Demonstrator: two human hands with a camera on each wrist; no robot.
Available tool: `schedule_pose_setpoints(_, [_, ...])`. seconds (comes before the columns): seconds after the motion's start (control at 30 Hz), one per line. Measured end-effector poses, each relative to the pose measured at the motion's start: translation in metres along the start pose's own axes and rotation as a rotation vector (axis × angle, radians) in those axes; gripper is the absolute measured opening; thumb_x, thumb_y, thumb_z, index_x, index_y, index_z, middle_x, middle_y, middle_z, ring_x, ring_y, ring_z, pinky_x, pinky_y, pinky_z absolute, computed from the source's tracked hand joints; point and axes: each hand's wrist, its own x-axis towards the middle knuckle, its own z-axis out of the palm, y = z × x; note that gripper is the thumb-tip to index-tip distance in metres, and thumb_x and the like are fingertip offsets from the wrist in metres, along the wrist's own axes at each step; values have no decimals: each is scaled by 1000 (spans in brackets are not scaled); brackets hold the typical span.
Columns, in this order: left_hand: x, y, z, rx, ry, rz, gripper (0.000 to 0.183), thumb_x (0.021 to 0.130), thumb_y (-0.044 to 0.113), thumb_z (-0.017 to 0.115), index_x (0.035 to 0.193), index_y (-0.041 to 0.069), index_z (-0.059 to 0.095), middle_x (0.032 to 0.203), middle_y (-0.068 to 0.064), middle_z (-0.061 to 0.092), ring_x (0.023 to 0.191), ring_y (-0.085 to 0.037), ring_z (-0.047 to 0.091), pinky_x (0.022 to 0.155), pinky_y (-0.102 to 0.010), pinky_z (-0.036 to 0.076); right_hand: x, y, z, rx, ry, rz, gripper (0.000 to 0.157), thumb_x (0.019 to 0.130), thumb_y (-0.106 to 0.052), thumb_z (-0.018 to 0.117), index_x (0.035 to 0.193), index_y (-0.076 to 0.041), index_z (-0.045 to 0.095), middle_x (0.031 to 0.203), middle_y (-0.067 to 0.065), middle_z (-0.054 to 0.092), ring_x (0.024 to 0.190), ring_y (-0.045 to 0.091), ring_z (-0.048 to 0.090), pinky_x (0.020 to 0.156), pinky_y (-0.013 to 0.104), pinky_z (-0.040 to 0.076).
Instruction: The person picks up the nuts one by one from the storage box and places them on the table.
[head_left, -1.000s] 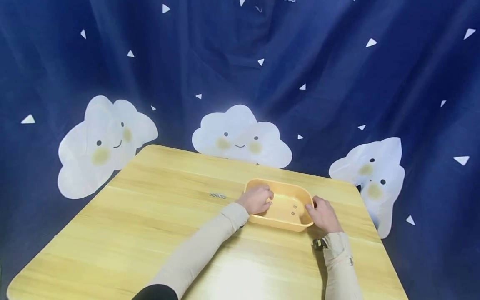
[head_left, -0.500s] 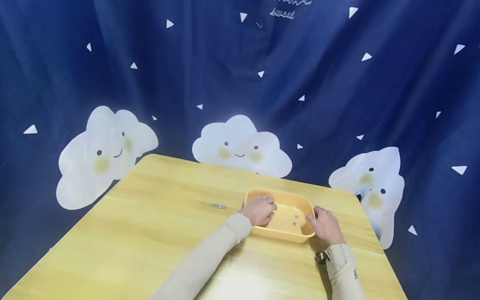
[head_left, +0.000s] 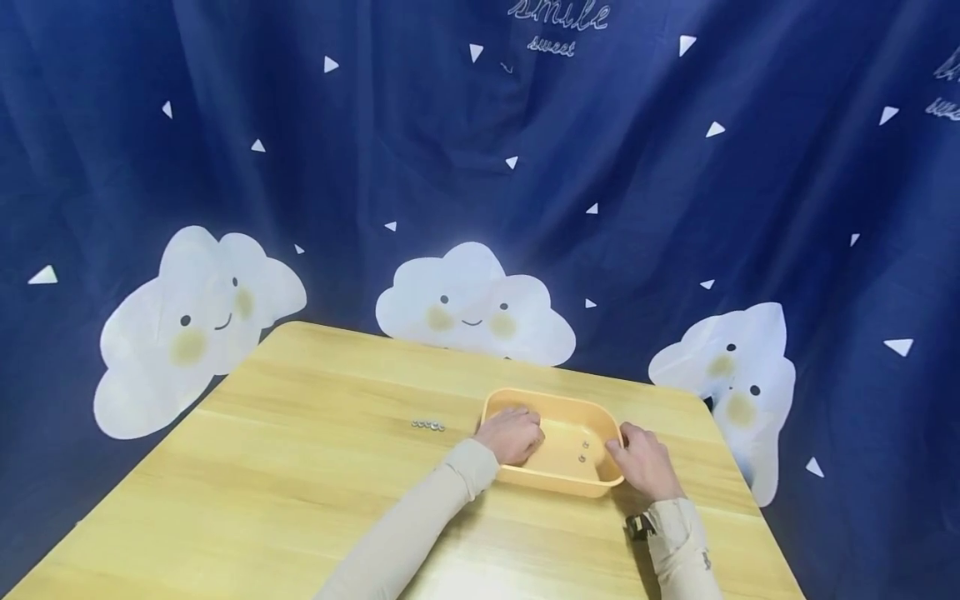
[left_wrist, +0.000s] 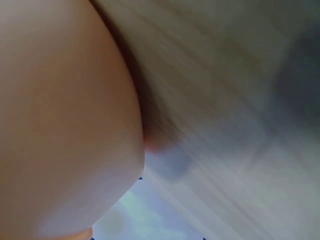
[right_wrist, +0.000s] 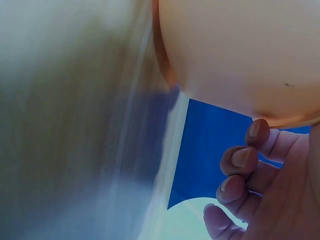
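A shallow yellow-orange plastic bin (head_left: 551, 482) with rounded corners sits on the table. My left hand (head_left: 508, 436) reaches over its left side, fingers bent down inside; the fingertips are hidden, and I cannot tell whether they hold anything. My right hand (head_left: 647, 462) grips the bin's right rim, thumb inside and fingers outside. Two small shiny metal pieces (head_left: 582, 457) lie on the bin floor near the right end. Left of the bin, several similar metal pieces (head_left: 428, 426) form a short row on the wood. The bin's outer wall (left_wrist: 70, 125) fills much of the left wrist view.
The light wood-grain table (head_left: 300, 467) carries the bin towards its far right part. Behind it hangs a dark blue curtain (head_left: 450, 125) with white clouds and triangles. A small black device (head_left: 639, 527) is strapped at the right wrist.
The head view has tilted up, so the whole scene sits lower. My left hand's fingers have turned further down into the bin. My right hand keeps its hold on the rim.
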Motion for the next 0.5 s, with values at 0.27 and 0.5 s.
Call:
schedule_pose_setpoints(0.27, [1, 0, -5, -94, -11, -18, 28, 96, 13, 67, 70, 24, 72, 80, 8, 64, 68, -6, 52, 58, -18, 43, 1, 1, 1, 10, -7, 5, 19, 94, -22, 60, 79, -12, 54, 70, 5, 54, 63, 20, 48, 59, 32, 38])
schedule_pose_setpoints(0.5, [0, 1, -10, -207, -61, -44, 34, 88, 1, 69, 62, 20, 60, 76, 10, 63, 65, -2, 49, 52, -14, 38, 2, 3, 2, 11, -8, 4, 20, 94, -23, 60, 79, -12, 54, 71, 5, 55, 64, 21, 48, 59, 33, 39])
